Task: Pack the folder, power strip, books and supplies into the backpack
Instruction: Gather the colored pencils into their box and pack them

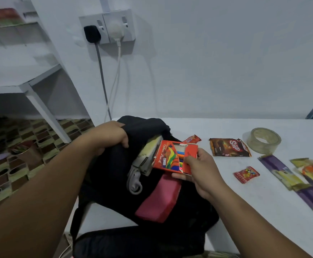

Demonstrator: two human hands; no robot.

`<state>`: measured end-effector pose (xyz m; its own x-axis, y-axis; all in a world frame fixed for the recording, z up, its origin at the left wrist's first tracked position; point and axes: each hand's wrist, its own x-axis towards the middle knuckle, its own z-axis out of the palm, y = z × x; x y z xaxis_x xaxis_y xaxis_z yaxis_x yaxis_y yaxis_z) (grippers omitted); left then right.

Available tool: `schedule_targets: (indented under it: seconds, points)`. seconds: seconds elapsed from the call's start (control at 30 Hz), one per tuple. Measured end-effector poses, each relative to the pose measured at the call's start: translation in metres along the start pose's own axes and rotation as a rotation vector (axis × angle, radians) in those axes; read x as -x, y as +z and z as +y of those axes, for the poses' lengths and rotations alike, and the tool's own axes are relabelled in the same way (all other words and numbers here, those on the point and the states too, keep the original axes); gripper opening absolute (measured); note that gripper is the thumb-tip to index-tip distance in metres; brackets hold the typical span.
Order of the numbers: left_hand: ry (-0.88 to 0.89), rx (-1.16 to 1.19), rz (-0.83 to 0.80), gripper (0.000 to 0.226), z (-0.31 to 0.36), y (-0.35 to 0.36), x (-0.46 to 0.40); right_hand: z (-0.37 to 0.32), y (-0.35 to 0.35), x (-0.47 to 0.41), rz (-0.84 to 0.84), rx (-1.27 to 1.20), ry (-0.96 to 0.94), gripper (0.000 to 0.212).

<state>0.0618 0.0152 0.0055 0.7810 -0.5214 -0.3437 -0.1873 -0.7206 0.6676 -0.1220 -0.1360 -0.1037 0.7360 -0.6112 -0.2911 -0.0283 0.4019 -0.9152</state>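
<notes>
A black backpack (148, 198) lies open on the white table's left end. My left hand (112, 135) grips its upper rim and holds the opening apart. My right hand (202, 171) pinches a red box of colour pencils (172, 157) at its right end, just over the opening. Inside the bag I see book pages (149, 148), a white power strip with its coiled cord (135, 180), and a pink folder (160, 200) sticking out toward me.
On the white table (263, 211) to the right lie a brown snack packet (230, 147), a red wrapper (192, 139), a small red sachet (246, 174), a roll of clear tape (263, 139) and purple-yellow packets (286, 172). Wall sockets with two plugged cords (107, 27) hang behind the bag.
</notes>
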Motion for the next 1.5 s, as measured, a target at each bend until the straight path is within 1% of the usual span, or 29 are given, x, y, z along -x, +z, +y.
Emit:
schedule_targets:
  seconds: [0.1, 0.23, 0.37, 0.5, 0.57, 0.6, 0.63, 0.7, 0.73, 0.8, 0.83, 0.9, 1.0, 1.07, 1.13, 1.17, 1.23, 1.27, 1.33, 1.37, 1.43, 1.5]
  points:
    - [0.034, 0.02, -0.032, 0.025, 0.002, -0.008, -0.004, 0.003, 0.028, -0.005, 0.017, 0.005, -0.002, 0.029]
    - [0.097, 0.019, -0.03, 0.024, 0.005, -0.014, -0.008, 0.004, 0.061, -0.013, 0.035, -0.007, -0.005, 0.027]
    - [0.17, -0.007, -0.021, 0.024, 0.011, -0.022, -0.011, 0.005, 0.087, -0.03, 0.044, -0.02, -0.018, 0.032]
    - [0.208, -0.003, -0.035, 0.017, 0.015, -0.023, -0.011, 0.009, 0.113, -0.051, -0.001, -0.012, -0.053, 0.027]
    - [0.207, -0.002, -0.057, 0.017, 0.014, -0.021, -0.012, 0.012, 0.122, -0.059, -0.017, 0.058, -0.058, 0.023]
    - [0.202, 0.007, -0.072, 0.019, 0.012, -0.021, -0.013, 0.013, 0.123, -0.064, 0.005, 0.14, -0.08, 0.018]
    - [0.195, 0.022, -0.082, 0.022, 0.01, -0.021, -0.014, 0.013, 0.122, -0.069, 0.038, 0.269, -0.131, 0.016]
    - [0.177, 0.046, -0.089, 0.025, 0.006, -0.022, -0.018, 0.01, 0.114, -0.074, 0.093, 0.548, -0.191, 0.018]
    - [0.17, 0.06, -0.093, 0.022, 0.004, -0.022, -0.019, 0.009, 0.109, -0.076, 0.093, 0.572, -0.164, 0.022]
    - [0.153, 0.078, -0.114, 0.021, 0.001, -0.021, -0.021, 0.01, 0.097, -0.077, 0.009, 0.391, -0.019, 0.024]
    - [0.147, 0.085, -0.132, 0.025, 0.0, -0.02, -0.022, 0.011, 0.093, -0.074, -0.026, 0.268, 0.041, 0.02]
    - [0.144, 0.103, -0.158, 0.037, -0.002, -0.016, -0.023, 0.015, 0.088, -0.072, -0.006, 0.146, 0.051, 0.011]
    - [0.15, 0.121, -0.16, 0.045, -0.004, -0.009, -0.027, 0.023, 0.092, -0.072, 0.09, 0.074, 0.009, 0.016]
    - [0.138, 0.15, -0.156, 0.045, -0.004, -0.006, -0.027, 0.025, 0.096, -0.075, 0.111, 0.079, -0.008, 0.014]
    - [0.13, 0.2, -0.16, 0.044, -0.003, 0.001, -0.027, 0.024, 0.097, -0.079, 0.097, 0.078, -0.01, 0.015]
    - [0.131, 0.225, -0.168, 0.046, -0.003, 0.005, -0.027, 0.024, 0.095, -0.081, 0.078, 0.083, -0.01, 0.015]
    - [0.123, 0.281, -0.198, 0.058, -0.003, 0.015, -0.028, 0.02, 0.088, -0.078, 0.048, 0.11, -0.03, 0.015]
    - [0.12, 0.319, -0.211, 0.059, -0.003, 0.022, -0.027, 0.018, 0.081, -0.075, 0.038, 0.119, -0.042, 0.016]
    - [0.127, 0.332, -0.192, 0.05, -0.002, 0.037, -0.025, 0.013, 0.064, -0.067, 0.011, 0.122, -0.067, 0.019]
    - [0.127, 0.311, -0.172, 0.048, 0.0, 0.046, -0.024, 0.011, 0.054, -0.062, 0.001, 0.112, -0.075, 0.019]
    - [0.127, 0.215, -0.167, 0.052, 0.005, 0.062, -0.022, 0.01, 0.031, -0.055, 0.029, 0.111, -0.121, 0.015]
    - [0.154, 0.014, -0.2, 0.056, 0.013, 0.076, -0.019, 0.012, 0.004, -0.055, 0.163, 0.216, -0.255, 0.012]
